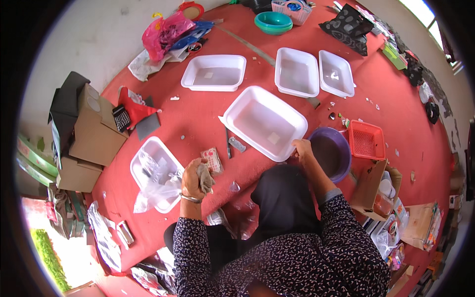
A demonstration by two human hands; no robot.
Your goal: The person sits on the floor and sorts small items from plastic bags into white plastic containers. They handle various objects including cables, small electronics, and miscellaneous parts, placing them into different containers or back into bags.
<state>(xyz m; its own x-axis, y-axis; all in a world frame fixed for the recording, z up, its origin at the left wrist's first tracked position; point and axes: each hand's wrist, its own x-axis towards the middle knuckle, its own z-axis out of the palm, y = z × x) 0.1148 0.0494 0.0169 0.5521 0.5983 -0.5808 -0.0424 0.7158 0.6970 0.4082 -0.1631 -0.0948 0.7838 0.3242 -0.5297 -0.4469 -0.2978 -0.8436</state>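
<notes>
White tray [264,121] is being gripped at its near rim by the right hand [303,148]; beside it, the left hand [193,178] is clenching a grey cloth [205,177], partly hidden.

We see a teal bowl [273,22] at twelve o'clock, a pink plastic bag [162,33] at eleven, cardboard boxes [91,136] at nine and an orange basket [366,140] at three.

Glossy white plastic tray [264,121] on matt red cloth [396,109].
</notes>
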